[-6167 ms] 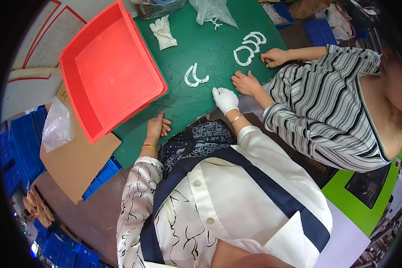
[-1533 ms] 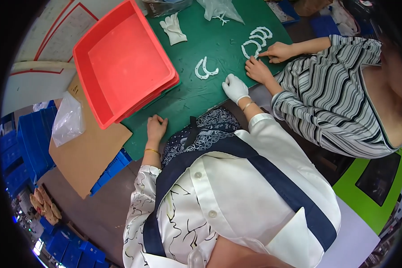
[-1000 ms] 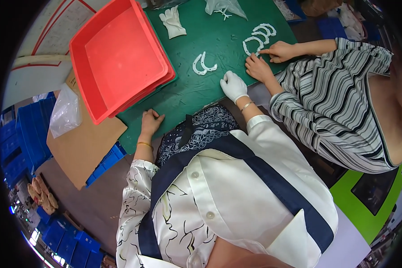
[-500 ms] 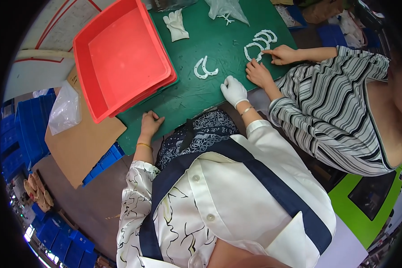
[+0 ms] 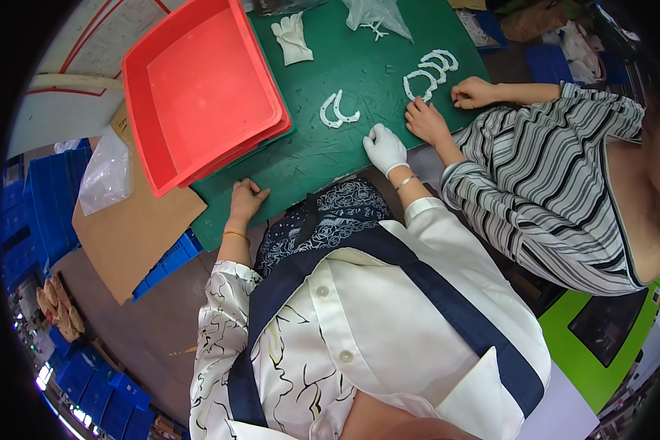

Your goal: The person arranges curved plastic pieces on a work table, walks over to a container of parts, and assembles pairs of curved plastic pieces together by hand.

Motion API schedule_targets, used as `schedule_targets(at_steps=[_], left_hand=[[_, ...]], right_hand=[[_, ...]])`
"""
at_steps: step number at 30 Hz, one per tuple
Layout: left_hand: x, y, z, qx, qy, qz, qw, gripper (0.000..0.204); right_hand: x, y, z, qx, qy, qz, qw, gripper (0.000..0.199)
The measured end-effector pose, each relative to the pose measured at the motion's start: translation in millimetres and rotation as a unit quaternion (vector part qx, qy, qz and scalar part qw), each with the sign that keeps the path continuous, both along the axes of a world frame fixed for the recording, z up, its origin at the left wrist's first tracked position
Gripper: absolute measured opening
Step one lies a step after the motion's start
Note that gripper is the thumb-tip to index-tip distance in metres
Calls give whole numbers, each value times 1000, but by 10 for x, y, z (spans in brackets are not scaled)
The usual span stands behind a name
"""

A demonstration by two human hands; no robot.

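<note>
Green matting covers the worktable [image 5: 323, 158], and everything below is placed from the red tray [image 5: 198, 88] stacked on its left part. The person's left hand [image 5: 246, 199], bare, rests just below the tray's near corner with its fingers curled under, loosely closed on nothing; a second and a half ago it lay a little flatter on the same edge, so it has only settled, not taken hold of anything. The right hand [image 5: 386, 147], in a white glove, lies fingers together on the mat well to the right of the tray, holding nothing, just below a pair of white curved parts [image 5: 336, 110]. It has crept closer to them over the last seconds.

Farther right, a co-worker's two bare hands [image 5: 427, 121] rest by more white horseshoe-shaped parts [image 5: 427, 73]. Above the tray's right rim lies a spare white glove [image 5: 292, 37]; a clear plastic bag [image 5: 378, 15] sits beyond it. Left of the tray: brown cardboard [image 5: 128, 235], a crumpled clear bag [image 5: 106, 176], and a white sheet with red lines [image 5: 88, 51].
</note>
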State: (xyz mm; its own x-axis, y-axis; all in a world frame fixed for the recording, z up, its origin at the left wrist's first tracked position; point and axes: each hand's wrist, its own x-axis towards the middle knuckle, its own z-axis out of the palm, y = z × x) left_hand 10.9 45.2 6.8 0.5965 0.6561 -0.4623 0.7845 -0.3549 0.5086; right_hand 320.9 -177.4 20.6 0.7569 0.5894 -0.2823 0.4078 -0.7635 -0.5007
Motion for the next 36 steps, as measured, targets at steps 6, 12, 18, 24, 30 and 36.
schedule_targets(at_steps=[6,12,18,24,30,36], left_hand=[[-4,5,-11,1,-1,-3,1000,34],[9,3,-9,-1,2,0,1000,35],[-6,2,-17,-7,12,9,1000,34],[-4,-13,-4,0,5,12,1000,34],[10,-19,20,3,2,16,1000,34],[16,-36,73,2,-10,24,1000,34]], right_hand=[[-17,-2,-13,12,-18,-1,1000,17],[-15,-3,14,2,-10,1,1000,18],[-2,9,18,-8,6,5,1000,19],[-13,10,18,-3,-4,-1,1000,20],[-14,44,-99,16,6,-46,999,25],[-43,333,-101,103,48,-110,987,37]])
